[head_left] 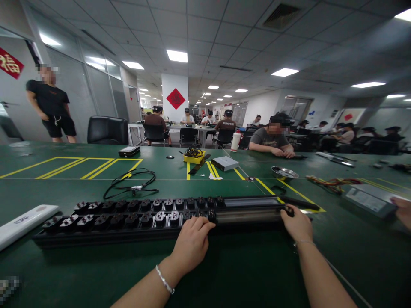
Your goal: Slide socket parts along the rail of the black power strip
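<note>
A long black tray [253,213] with two rows of several small dark parts lies across the green table in front of me. My left hand [192,244] rests on its near edge, fingers curled over the rim beside the last parts of the front row. My right hand [297,224] is closed on a small black part [290,210] at the tray's right end. The right stretch of the tray holds no parts.
A white flat device [22,224] lies at the left, a black cable [133,182] behind the tray. A yellow box [194,156], grey box [224,163], metal bowl [284,173] and coloured wires [334,183] sit further back. Another person's hand [403,211] holds a grey unit [369,200] at right. People sit beyond.
</note>
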The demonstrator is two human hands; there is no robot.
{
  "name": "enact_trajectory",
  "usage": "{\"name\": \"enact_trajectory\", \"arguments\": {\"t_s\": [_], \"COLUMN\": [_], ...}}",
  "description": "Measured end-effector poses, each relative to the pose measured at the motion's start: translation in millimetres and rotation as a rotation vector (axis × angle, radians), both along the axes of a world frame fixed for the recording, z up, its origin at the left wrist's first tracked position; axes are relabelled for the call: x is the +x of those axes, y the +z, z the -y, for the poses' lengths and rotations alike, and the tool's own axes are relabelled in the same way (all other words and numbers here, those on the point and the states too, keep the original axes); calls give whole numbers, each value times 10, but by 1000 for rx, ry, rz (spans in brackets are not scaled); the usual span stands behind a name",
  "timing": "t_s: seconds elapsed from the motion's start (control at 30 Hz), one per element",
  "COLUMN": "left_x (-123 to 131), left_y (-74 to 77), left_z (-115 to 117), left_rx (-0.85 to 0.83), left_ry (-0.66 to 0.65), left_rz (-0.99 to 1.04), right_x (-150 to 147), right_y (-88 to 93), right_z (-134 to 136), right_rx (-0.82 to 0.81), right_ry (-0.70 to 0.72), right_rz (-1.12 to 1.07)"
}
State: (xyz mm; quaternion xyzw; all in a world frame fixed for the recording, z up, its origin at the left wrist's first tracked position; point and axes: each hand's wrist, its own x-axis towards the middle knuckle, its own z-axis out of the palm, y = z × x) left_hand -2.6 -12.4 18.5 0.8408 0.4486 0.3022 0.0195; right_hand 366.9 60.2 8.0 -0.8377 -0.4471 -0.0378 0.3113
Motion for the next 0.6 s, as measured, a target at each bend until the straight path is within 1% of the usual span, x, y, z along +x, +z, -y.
{"name": "enact_trajectory", "arguments": {"t_s": [0.23, 0.6], "left_x": [-1, 5], "left_y": [2, 3], "left_z": [-9, 0], "left_rx": [11, 11], "left_ry": [4, -5], "left_rz": [-19, 0], "right_x": [0, 34], "right_y": [27, 29], "right_z": [1, -10], "right_rx": [-52, -83], "right_ry": [-7, -9], "right_rz": [-6, -4]}}
